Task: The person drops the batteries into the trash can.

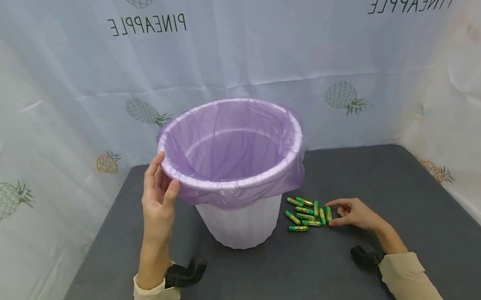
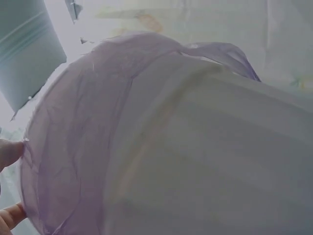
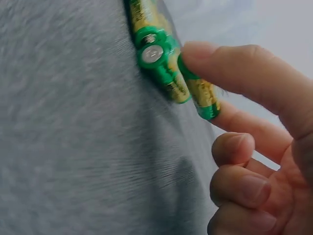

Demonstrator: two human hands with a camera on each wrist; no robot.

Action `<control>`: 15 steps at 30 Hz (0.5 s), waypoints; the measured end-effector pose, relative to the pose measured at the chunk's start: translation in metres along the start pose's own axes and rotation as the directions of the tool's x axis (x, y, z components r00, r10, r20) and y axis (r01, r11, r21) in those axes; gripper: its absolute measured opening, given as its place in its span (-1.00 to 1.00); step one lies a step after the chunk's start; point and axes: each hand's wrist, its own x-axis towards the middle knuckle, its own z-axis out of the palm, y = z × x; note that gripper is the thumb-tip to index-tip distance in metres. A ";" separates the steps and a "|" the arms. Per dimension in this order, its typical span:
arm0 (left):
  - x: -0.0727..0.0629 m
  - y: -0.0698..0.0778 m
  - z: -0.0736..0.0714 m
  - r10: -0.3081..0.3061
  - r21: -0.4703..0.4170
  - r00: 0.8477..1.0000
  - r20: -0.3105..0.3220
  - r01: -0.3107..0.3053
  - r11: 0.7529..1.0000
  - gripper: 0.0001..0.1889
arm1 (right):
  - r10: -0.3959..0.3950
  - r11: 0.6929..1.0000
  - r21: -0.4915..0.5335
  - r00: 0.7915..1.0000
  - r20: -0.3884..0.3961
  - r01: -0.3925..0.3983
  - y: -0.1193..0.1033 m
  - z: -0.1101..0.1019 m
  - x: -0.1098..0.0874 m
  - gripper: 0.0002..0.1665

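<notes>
A white trash can (image 1: 241,221) lined with a thin purple plastic bag (image 1: 245,196) stands upright on the dark table. At its left side my left hand (image 1: 156,198) holds the rim, thumb toward the front and fingers further back. In the left wrist view, fingertips (image 2: 11,152) meet the bag-covered edge. My right hand (image 1: 355,213) pinches a green and gold battery (image 1: 328,213) lengthwise between thumb and index finger, at the right end of a loose group of batteries (image 1: 305,209). Its other fingers (image 3: 239,188) curl toward the palm in the right wrist view.
The batteries lie close to the can's right side on the grey tabletop (image 1: 272,283). A pineapple-print curtain (image 1: 230,48) hangs behind the table and along both sides. Black wrist mounts (image 1: 186,273) sit on both forearms.
</notes>
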 end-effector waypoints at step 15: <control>-0.001 -0.002 0.002 0.067 -0.015 0.998 0.005 -0.067 0.998 -0.47 | -0.010 0.993 0.116 0.998 -0.067 0.017 -0.047 -0.017 0.004 -0.35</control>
